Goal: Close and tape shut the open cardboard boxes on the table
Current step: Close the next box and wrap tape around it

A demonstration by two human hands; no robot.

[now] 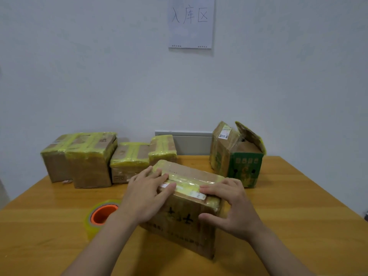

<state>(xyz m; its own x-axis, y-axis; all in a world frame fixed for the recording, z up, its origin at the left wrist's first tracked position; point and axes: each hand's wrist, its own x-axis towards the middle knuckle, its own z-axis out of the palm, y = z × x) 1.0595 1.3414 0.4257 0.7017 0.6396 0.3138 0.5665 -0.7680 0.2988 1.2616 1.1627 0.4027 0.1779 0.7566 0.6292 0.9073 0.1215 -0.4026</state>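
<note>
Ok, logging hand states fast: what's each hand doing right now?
Left hand: open, flat, pressing the tape on the box top.
Right hand: open, fingers on the top edge, thumb against the front.

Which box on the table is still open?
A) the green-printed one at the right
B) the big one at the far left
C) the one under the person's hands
A: the green-printed box has its top flaps standing up and apart, not taped down.
</note>
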